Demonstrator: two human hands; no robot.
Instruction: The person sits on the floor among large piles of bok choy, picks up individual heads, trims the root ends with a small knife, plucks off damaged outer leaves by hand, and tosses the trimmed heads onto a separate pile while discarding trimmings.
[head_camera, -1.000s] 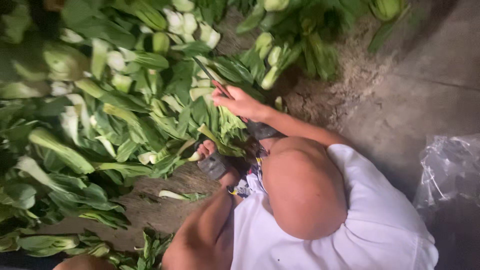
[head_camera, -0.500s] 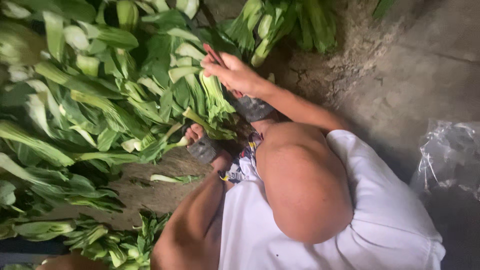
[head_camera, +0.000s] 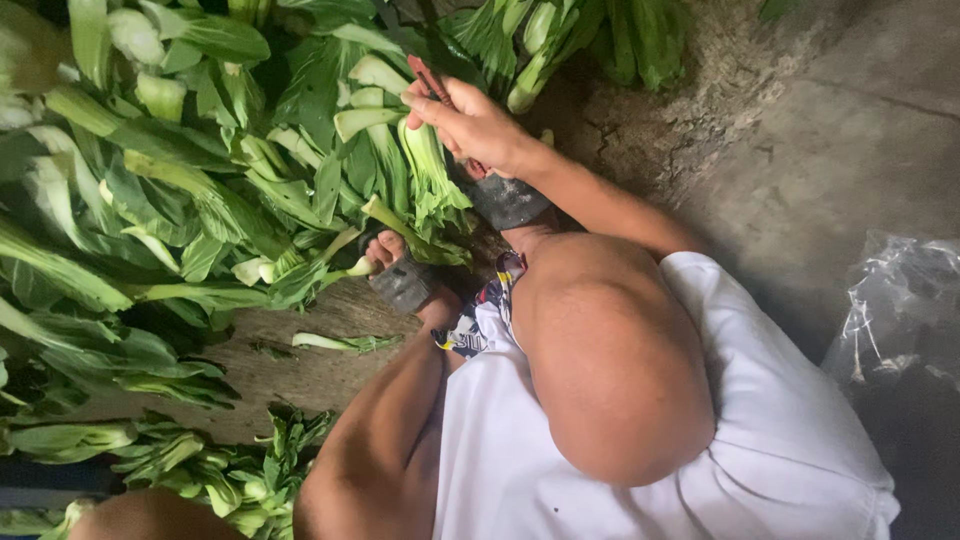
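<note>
Now the slim red-handled knife (head_camera: 434, 80), gripped tight in the co-worker's hand (head_camera: 472, 128), has edged farther into the heap of green, pale-stalked leafy cabbages (head_camera: 200, 190) on the left, past the grey sandalled foot (head_camera: 392, 265), so the cutting looks ongoing, while the wearer's own hands are out of view.

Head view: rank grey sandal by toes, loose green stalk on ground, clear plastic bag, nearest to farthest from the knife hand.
1. Grey sandal, below the hand holding the knife.
2. Loose green stalk, lower left.
3. Clear plastic bag, far right.
</note>
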